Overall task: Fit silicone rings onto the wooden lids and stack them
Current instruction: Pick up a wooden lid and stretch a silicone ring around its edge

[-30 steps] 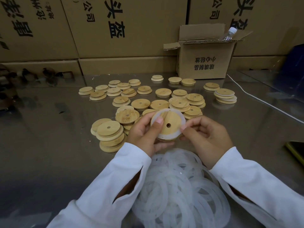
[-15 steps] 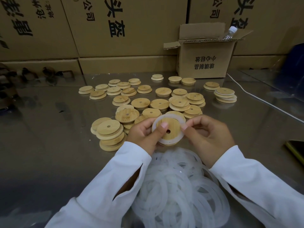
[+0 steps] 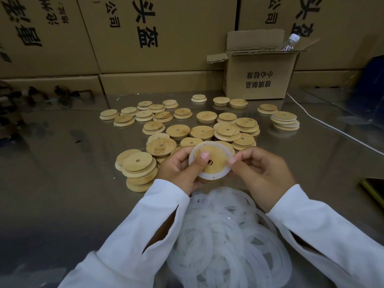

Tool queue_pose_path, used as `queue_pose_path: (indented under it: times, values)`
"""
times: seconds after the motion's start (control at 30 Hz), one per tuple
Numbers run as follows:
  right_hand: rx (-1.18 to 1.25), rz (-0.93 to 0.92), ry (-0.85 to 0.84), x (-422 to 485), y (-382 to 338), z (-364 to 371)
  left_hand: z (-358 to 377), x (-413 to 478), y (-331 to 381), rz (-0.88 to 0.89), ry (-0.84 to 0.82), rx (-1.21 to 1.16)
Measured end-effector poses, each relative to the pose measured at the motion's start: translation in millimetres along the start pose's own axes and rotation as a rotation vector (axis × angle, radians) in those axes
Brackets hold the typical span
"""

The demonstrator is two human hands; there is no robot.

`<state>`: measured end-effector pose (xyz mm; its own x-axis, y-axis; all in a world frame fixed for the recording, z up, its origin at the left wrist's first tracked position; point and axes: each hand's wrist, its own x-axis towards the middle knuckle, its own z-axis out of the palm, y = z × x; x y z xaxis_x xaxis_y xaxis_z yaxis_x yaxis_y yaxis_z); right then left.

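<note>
A wooden lid (image 3: 218, 155) with a small hole at its centre is held above the near middle of the table (image 3: 62, 163), tilted toward the camera. A white silicone ring (image 3: 207, 176) is seated round its rim. The lid lies between the two hands. It is gripped from the left by the left hand (image 3: 178, 169), whose thumb is pressed flat on the wood beside the hole while the curled fingers are hidden behind it. At the right rim the ring is pinched by the curled fingertips (image 3: 232, 161) of the right hand (image 3: 259, 169). Both wrists are covered by white sleeves (image 3: 145, 235).

Directly below the hands, at the near edge, a loose heap of rings (image 3: 224, 235) is spread. Just left of the left hand a stack of lids (image 3: 138, 169) is piled unevenly. Beyond the held lid, many more loose lids (image 3: 202, 132) are scattered singly and in low piles across the middle of the table. Toward the far right, a neater stack with white rings (image 3: 285, 120) is set apart. At the far edge an open small carton (image 3: 259, 80) is placed, with a clear bottle (image 3: 289, 42) seen at its top. A white cable (image 3: 332, 127) is laid from it toward the right edge. Large printed cartons (image 3: 158, 34) are stacked behind the table.
</note>
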<state>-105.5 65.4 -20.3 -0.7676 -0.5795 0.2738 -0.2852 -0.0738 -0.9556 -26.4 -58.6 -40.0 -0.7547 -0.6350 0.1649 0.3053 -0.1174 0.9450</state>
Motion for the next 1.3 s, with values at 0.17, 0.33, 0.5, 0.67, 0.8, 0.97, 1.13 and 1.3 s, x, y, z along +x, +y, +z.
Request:
queue_pose_path:
  times: [0.17,0.33,0.5,0.67,0.8,0.97,1.13,1.3]
  values:
    - [-0.03,0.004,-0.004,-1.9,3.2,1.9,1.1,0.6,1.7,-0.028,0.021,-0.027]
    - [-0.047,0.001,0.061,2.1,3.8,-1.5,1.4,-0.3,0.9,-0.045,-0.016,0.069]
    - [-0.141,-0.037,0.045,0.9,3.2,-3.7,1.9,-5.1,0.1,0.009,-0.059,0.198]
    - [-0.163,-0.055,0.022,3.9,-0.2,-7.2,-0.3,-1.9,1.1,-0.007,-0.057,0.138]
    - [-0.18,-0.078,0.013,5.9,-4.4,-9.9,0.3,-1.0,0.9,-0.028,-0.074,-0.008]
    - [-0.192,-0.106,0.018,5.1,-7.8,-9.5,3.2,-1.9,2.7,-0.049,-0.09,-0.152]
    - [-0.241,-0.128,0.038,2.2,-10.4,-8.1,5.4,-3.3,5.7,-0.039,-0.083,-0.17]
    - [-0.118,-0.116,0.073,-5.2,-7.7,-2.2,7.9,-3.1,10.6,-0.034,-0.041,-0.187]
